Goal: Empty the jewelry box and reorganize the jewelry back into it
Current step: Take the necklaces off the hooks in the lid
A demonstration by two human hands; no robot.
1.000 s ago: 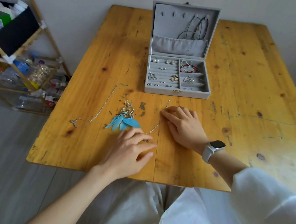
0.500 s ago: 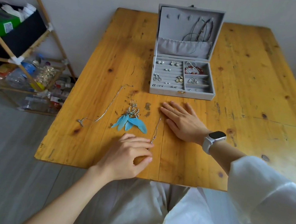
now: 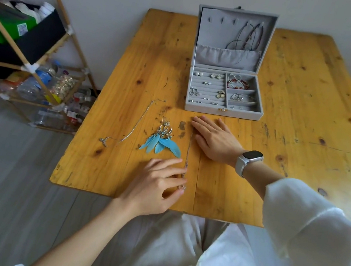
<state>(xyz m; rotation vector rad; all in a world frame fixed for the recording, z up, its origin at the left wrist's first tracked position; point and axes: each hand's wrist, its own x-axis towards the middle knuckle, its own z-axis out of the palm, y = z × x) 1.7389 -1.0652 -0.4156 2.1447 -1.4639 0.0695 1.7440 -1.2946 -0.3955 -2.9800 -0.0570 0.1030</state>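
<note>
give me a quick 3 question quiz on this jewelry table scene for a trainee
1. True or false: the jewelry box lid is open.
2. Which lies between the two silver chains? A) blue feather earrings B) a red bead bracelet C) a watch
3. Fill in: the left hand touches the near end of a thin ____ while the right hand lies flat by its far end.

Key: 1 true; 2 A; 3 chain
</note>
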